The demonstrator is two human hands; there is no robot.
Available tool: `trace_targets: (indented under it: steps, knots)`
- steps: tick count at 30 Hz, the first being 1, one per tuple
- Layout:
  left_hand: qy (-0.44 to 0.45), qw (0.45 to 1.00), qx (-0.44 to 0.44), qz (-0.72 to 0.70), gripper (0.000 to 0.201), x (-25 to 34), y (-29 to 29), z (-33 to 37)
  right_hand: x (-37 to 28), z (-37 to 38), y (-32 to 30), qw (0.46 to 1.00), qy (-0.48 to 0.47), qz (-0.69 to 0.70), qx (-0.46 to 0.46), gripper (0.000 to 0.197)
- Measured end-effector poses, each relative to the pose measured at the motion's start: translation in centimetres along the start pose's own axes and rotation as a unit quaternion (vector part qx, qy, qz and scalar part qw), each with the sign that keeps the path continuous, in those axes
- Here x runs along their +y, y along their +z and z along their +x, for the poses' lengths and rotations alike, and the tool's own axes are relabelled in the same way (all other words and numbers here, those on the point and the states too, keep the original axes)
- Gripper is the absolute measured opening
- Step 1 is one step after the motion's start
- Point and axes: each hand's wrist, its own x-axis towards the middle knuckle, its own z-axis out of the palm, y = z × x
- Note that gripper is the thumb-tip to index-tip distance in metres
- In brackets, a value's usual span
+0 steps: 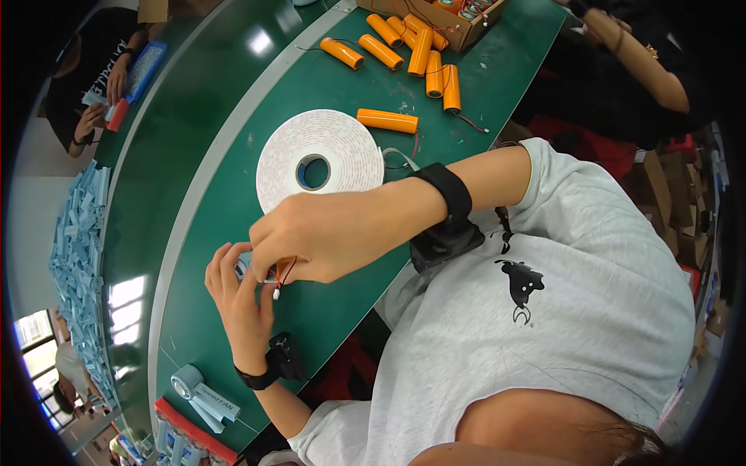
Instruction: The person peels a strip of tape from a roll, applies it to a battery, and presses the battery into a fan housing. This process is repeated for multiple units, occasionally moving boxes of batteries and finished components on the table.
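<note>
My left hand [239,301] is closed around a pale blue piece [242,264], mostly hidden by the fingers. Over it reaches my right hand [315,233], its fingers bent and pressed in at the same spot. From between the hands come thin red and black wires [286,272] with a small white connector [277,293]; what they join to is covered. Just beyond my right hand lies a large roll of white tape [350,147], flat on the table. An orange cylindrical battery [387,120] with a lead rests beside the roll.
Several orange batteries [420,53] lie near an open cardboard box [474,31]. A light blue handheld fan [203,392] and a red-edged tray [198,431] are at the lower left. Blue pieces [78,272] pile up across the green table [326,326]. Other people [97,85] sit nearby.
</note>
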Motion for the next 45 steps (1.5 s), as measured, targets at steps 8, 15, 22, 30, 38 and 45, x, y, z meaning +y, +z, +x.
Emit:
trace_targets:
  steps: [8, 15, 22, 30, 38, 45]
  knots:
    - [-0.134, 0.958, 0.041, -0.248, 0.011, -0.4, -0.2, -0.5, -3.0, 2.2, -0.7, 0.974, 0.021, -0.164, -0.154, 0.012]
    - [-0.125, 0.965, 0.086, -0.212, 0.008, -0.5, -0.1, -0.2, -0.8, 3.2, 2.7, 0.936, -0.011, -0.251, -0.246, 0.010]
    - [-0.194, 0.891, 0.067, -0.406, 0.020, -1.2, -0.6, -0.6, 0.1, 3.7, 2.7, 0.914, 0.060, -0.269, -0.298, 0.010]
    - [-0.192, 0.960, 0.074, -0.190, 0.058, -0.9, -1.0, -1.1, 3.2, -0.4, 3.6, 0.998, 0.059, 0.002, 0.025, 0.024]
    - [-0.043, 0.967, 0.214, -0.135, 0.058, -0.6, -4.7, 4.5, 0.6, 2.0, -0.2, 0.982, 0.163, 0.066, 0.068, 0.025]
    - [-0.155, 0.972, 0.143, -0.107, 0.056, -20.7, -1.1, 14.0, 2.5, -3.3, -8.3, 0.876, 0.315, -0.351, 0.101, 0.017]
